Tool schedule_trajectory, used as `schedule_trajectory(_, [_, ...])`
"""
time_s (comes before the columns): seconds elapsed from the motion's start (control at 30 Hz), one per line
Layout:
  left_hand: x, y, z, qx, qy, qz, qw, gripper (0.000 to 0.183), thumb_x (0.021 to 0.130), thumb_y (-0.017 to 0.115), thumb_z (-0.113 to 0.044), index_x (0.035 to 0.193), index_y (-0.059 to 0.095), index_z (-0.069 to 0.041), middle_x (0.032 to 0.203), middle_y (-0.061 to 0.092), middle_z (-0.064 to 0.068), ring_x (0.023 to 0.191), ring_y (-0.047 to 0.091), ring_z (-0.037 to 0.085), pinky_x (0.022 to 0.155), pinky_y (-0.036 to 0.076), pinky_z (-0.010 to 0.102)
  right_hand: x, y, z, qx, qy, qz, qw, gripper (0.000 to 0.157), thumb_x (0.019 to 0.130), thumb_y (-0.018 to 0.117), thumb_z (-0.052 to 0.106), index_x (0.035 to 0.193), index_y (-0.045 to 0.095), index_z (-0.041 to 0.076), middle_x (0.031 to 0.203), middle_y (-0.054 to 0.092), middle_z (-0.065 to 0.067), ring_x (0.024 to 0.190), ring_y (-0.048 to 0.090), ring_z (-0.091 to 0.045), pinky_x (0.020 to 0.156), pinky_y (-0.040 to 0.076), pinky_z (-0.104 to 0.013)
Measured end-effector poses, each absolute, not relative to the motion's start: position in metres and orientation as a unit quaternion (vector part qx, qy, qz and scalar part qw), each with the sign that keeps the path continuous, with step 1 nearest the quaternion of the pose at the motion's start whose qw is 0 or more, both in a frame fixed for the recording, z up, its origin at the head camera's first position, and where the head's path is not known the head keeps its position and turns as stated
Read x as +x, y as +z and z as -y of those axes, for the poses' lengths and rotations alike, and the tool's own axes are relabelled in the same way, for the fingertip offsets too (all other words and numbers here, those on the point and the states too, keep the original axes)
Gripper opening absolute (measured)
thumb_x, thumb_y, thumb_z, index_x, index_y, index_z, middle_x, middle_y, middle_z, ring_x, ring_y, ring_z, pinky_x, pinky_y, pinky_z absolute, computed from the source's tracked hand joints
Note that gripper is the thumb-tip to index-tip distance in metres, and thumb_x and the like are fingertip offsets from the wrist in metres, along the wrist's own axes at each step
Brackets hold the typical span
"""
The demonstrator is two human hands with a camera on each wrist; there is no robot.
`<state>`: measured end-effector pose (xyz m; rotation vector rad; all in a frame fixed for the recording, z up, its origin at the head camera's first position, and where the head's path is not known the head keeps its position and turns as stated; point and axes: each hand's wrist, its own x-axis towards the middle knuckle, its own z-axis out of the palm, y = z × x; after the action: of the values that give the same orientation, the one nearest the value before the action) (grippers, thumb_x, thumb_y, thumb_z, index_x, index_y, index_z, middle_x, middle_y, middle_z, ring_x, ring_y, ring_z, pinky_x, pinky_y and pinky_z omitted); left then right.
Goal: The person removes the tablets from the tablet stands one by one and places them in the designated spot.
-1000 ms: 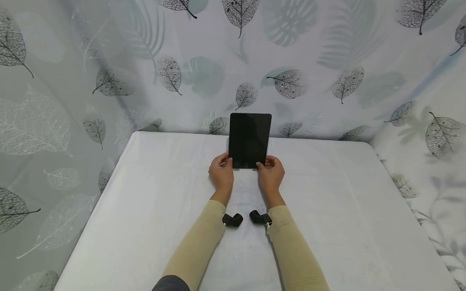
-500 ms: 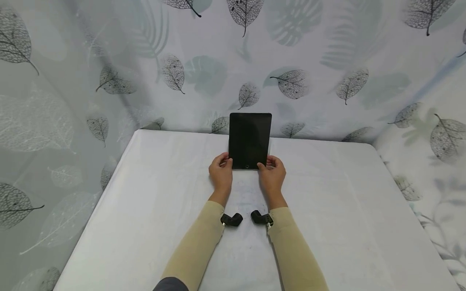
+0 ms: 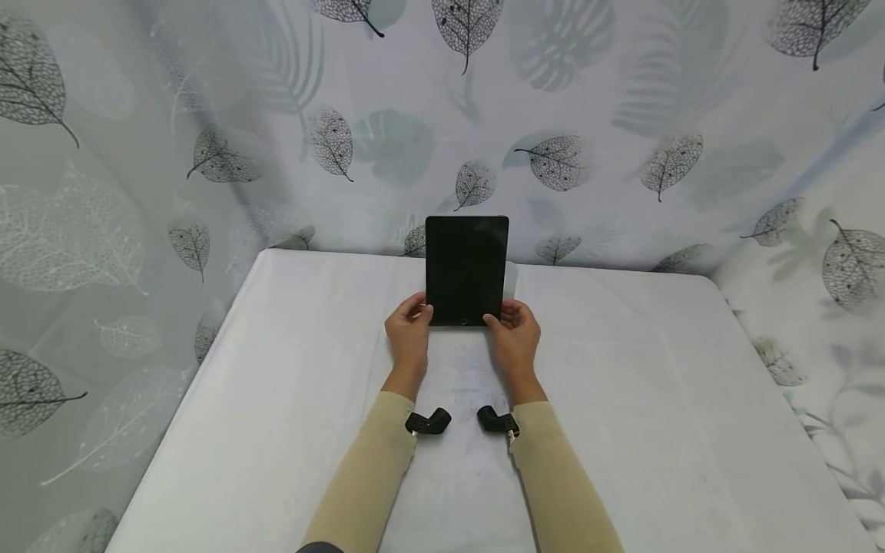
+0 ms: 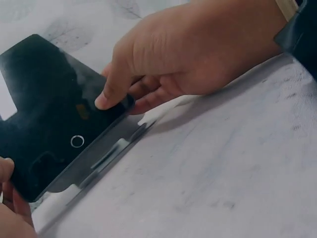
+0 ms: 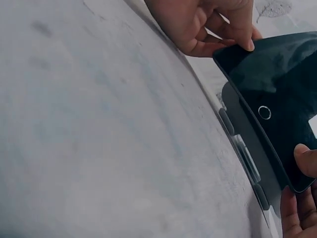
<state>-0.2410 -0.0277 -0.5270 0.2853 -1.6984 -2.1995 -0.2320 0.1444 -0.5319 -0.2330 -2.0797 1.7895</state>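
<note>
A black tablet with a dark screen and a round home button is held by both hands at its lower corners. My left hand grips the left corner, thumb on the front and fingers behind. Likewise my right hand pinches the right corner between thumb and fingers. Behind the tablet stands a grey tablet stand with small lip tabs along its bottom edge. Both wrist views show a gap between these tabs and the tablet's lower edge. Most of the stand is hidden; a pale side edge shows at right.
A white-covered table spreads around the hands, its far edge close behind the stand. Leaf-printed curtains hang at the back and both sides. Black wrist cameras sit on the sleeves between the forearms.
The tablet has shifted slightly left and toward me in both hands. The stand's tabs, visible below it a second ago, are now covered in the head view, while its right edge is exposed.
</note>
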Motion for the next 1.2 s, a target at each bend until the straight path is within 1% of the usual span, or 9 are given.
schedule_trajectory(0.17, [-0.238,-0.519,0.043,0.078,-0.776,0.601,0.175,0.025,0.089,0.071,0.007,0.114,0.075,0.002,0.103,0.07,0.012,0.093,0.063,0.014,0.074,0.054,0.015,-0.229,-0.528,-0.133,-0.07,0.667,0.715,0.197,0.04,0.084,0.081,-0.001,0.119,0.063,-0.007,0.113,0.066,-0.025,0.099,0.063,-0.022,0.081,0.05,-0.01])
schedule_trajectory(0.27, [-0.238,-0.516,0.055,0.063,-0.772,0.609,0.172,0.026,0.089,0.072,0.007,0.114,0.075,0.001,0.101,0.07,0.005,0.093,0.063,0.013,0.075,0.055,0.015,-0.226,-0.524,-0.124,-0.056,0.677,0.706,0.2,0.042,0.084,0.08,-0.003,0.121,0.062,-0.011,0.115,0.065,-0.029,0.1,0.062,-0.02,0.083,0.051,-0.01])
schedule_trajectory(0.47, [-0.237,-0.509,0.09,0.049,-0.789,0.598,0.129,0.029,0.088,0.071,0.009,0.116,0.073,0.004,0.098,0.069,-0.003,0.092,0.063,0.01,0.077,0.056,0.014,-0.209,-0.507,-0.103,0.004,0.685,0.699,0.206,0.043,0.085,0.077,-0.006,0.125,0.062,-0.015,0.115,0.065,-0.034,0.1,0.064,-0.018,0.087,0.055,-0.014])
schedule_trajectory(0.6, [-0.238,-0.506,0.113,0.05,-0.822,0.559,0.098,0.031,0.086,0.071,0.014,0.116,0.072,0.006,0.094,0.07,-0.002,0.086,0.064,0.009,0.069,0.055,0.015,-0.201,-0.5,-0.089,0.046,0.706,0.675,0.209,0.043,0.086,0.075,-0.008,0.126,0.063,-0.016,0.116,0.065,-0.036,0.102,0.066,-0.014,0.088,0.056,-0.015])
schedule_trajectory(0.67, [-0.238,-0.504,0.122,0.045,-0.835,0.542,0.088,0.03,0.086,0.07,0.015,0.114,0.074,0.004,0.093,0.071,-0.002,0.084,0.064,0.008,0.066,0.054,0.015,-0.199,-0.5,-0.083,0.06,0.712,0.667,0.211,0.043,0.085,0.075,-0.01,0.126,0.063,-0.016,0.117,0.064,-0.036,0.103,0.067,-0.014,0.089,0.056,-0.015])
schedule_trajectory(0.83, [-0.234,-0.499,0.141,0.025,-0.852,0.514,0.095,0.032,0.086,0.067,0.019,0.107,0.078,-0.003,0.092,0.073,0.0,0.083,0.066,0.009,0.066,0.055,0.015,-0.198,-0.501,-0.067,0.077,0.723,0.657,0.2,0.045,0.085,0.075,-0.01,0.128,0.061,-0.016,0.12,0.063,-0.036,0.106,0.067,-0.02,0.092,0.056,-0.018])
schedule_trajectory(0.9, [-0.233,-0.499,0.147,0.024,-0.853,0.511,0.107,0.034,0.086,0.066,0.021,0.106,0.079,-0.002,0.091,0.073,0.0,0.082,0.066,0.009,0.065,0.055,0.015,-0.197,-0.5,-0.061,0.079,0.729,0.652,0.192,0.045,0.085,0.074,-0.01,0.128,0.061,-0.017,0.12,0.062,-0.036,0.107,0.067,-0.022,0.093,0.056,-0.02])
schedule_trajectory(1.1, [-0.229,-0.501,0.162,0.051,-0.842,0.519,0.134,0.035,0.084,0.066,0.024,0.117,0.07,0.011,0.091,0.074,0.0,0.083,0.068,0.01,0.071,0.058,0.015,-0.197,-0.504,-0.049,0.079,0.726,0.661,0.169,0.043,0.084,0.076,-0.009,0.125,0.063,-0.017,0.116,0.066,-0.035,0.105,0.069,-0.025,0.094,0.058,-0.027])
schedule_trajectory(1.2, [-0.229,-0.504,0.168,0.067,-0.833,0.533,0.131,0.038,0.084,0.066,0.023,0.122,0.065,0.016,0.091,0.074,0.0,0.084,0.069,0.01,0.073,0.058,0.016,-0.198,-0.505,-0.047,0.079,0.727,0.664,0.152,0.044,0.084,0.076,-0.009,0.125,0.062,-0.018,0.115,0.065,-0.037,0.106,0.068,-0.039,0.091,0.058,-0.022])
